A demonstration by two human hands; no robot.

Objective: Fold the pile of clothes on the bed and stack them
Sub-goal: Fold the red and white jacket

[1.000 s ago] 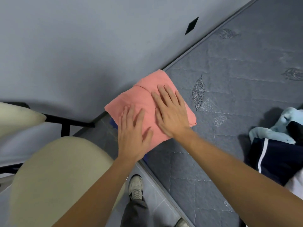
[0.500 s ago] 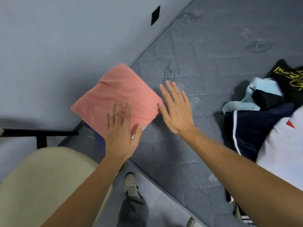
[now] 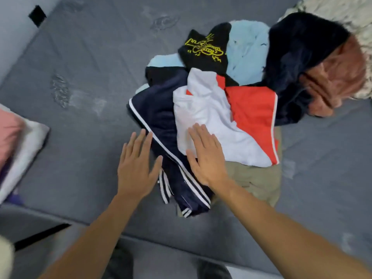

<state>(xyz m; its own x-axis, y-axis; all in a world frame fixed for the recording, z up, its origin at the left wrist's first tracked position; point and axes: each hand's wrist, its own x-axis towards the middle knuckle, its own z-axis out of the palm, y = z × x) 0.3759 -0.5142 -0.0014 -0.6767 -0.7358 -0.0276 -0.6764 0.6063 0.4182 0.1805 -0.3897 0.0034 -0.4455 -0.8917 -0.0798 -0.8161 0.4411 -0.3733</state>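
Both our hands reach the pile of clothes point(image 3: 231, 93) on the bed point(image 3: 90, 77).
Head view: our left hand point(image 3: 136, 168) and right hand point(image 3: 205, 156) hover flat, fingers spread, over navy striped track pants point(image 3: 161, 125) and a white-and-red shirt point(image 3: 221, 125); a folded pink garment point(image 3: 9, 135) lies far left.

Bare mattress point(image 3: 86, 93) left and far-left of pile of clothes point(image 3: 217, 109): open passage. Folded stack point(image 3: 18, 143) blocks left edge. Pile fills centre to far right, backed by shaggy blanket point(image 3: 342, 13). Bare strip right of pile, near side.
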